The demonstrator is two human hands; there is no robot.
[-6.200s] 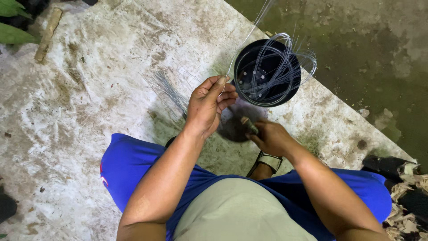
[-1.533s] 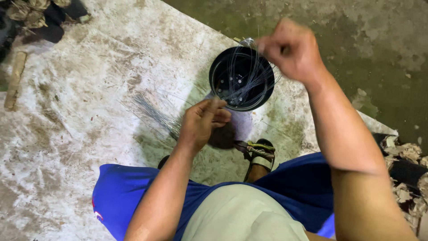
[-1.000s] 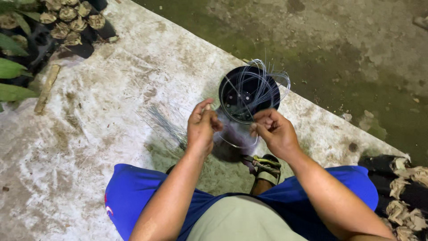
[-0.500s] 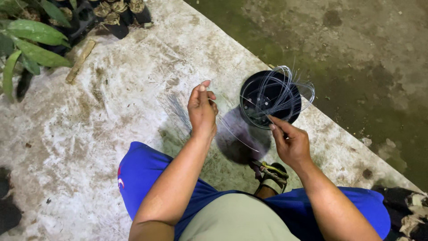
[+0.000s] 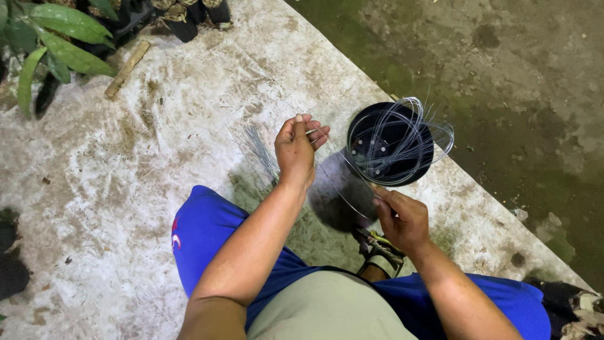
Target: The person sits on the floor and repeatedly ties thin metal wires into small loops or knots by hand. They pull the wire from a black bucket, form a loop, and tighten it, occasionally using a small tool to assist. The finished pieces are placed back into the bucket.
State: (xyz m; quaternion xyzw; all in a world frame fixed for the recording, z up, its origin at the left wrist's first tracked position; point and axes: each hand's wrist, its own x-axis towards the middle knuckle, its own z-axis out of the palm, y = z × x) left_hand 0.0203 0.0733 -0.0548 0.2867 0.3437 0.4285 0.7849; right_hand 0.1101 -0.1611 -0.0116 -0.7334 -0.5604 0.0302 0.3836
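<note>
Both hands pinch one thin wire (image 5: pixel 343 179), left hand (image 5: pixel 296 151) at its 10 o'clock end, right hand (image 5: pixel 402 220) at 4; it looks light, springy, slippery, best gripped near the ends.

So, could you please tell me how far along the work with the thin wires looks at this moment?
Done: a small bundle of cut wire pieces lies on the pale ground sheet. In hand: the left hand and right hand stretch one thin wire between them. Left: a tangle of wire fills the black pot, so much looks unused.
</note>
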